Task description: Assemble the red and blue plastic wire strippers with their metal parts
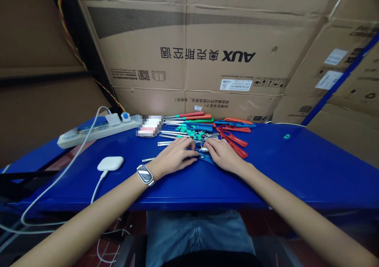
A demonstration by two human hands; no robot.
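Observation:
My left hand (175, 155), with a watch on the wrist, lies palm down on the blue table (296, 168). Its fingers press on a blue plastic tool (207, 157) and small metal parts. My right hand (222, 155) rests beside it, fingers curled over the same blue tool and a small silver piece. Just behind the hands lies a heap of tools: red and green handled screwdrivers (189, 117), red plastic handles (233, 137), teal bits (191, 132). Whether either hand grips anything is hidden by the fingers.
A white power strip (97, 131) with plugs lies at the back left. A white earbud case (110, 163) on a cable sits left of my wrist. A teal piece (286, 136) lies alone at right. Cardboard boxes (207, 50) wall the table's back.

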